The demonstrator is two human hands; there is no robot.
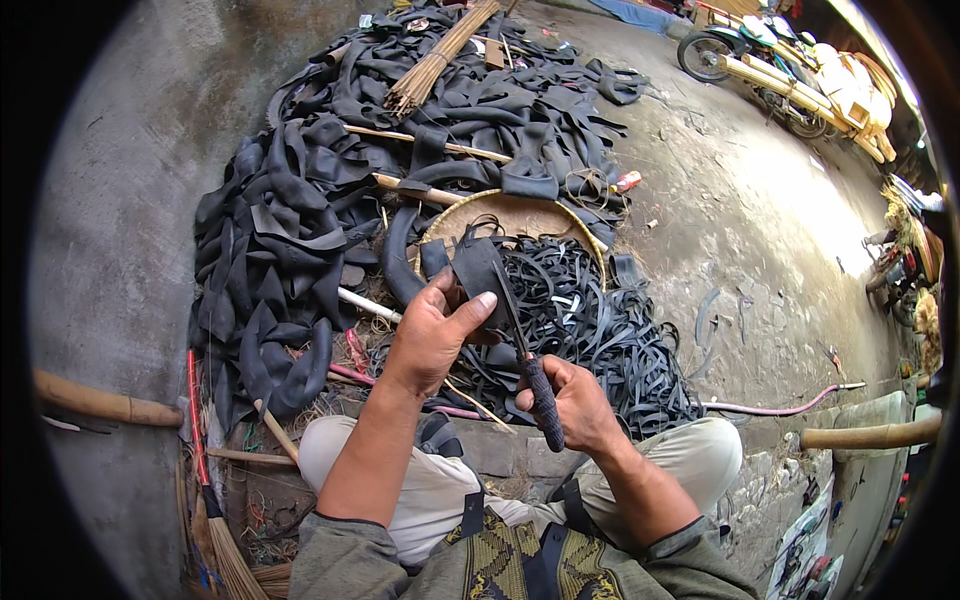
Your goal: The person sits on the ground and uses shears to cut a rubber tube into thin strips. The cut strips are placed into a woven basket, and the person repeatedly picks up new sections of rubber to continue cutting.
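Note:
My left hand [435, 330] is closed on a piece of black rubber sheet [476, 268], thumb on top and fingers behind it. In my right hand [577, 402] is a knife with a thick, black-wrapped handle [541, 400]. Its long narrow blade [512, 310] points up and away from me, lying along the right edge of the rubber piece; whether it cuts in, I cannot tell. Just beyond and to the right, a heap of thin black rubber strips [625, 345] spills over a round woven tray [505, 207].
A large pile of black rubber pieces [290, 220] covers the floor ahead and left, with a bundle of thin sticks [440, 60] on top. A broom [232, 550] lies at the lower left. Bamboo poles [105, 398] reach in from the side. A motorcycle [735, 55] stands far right.

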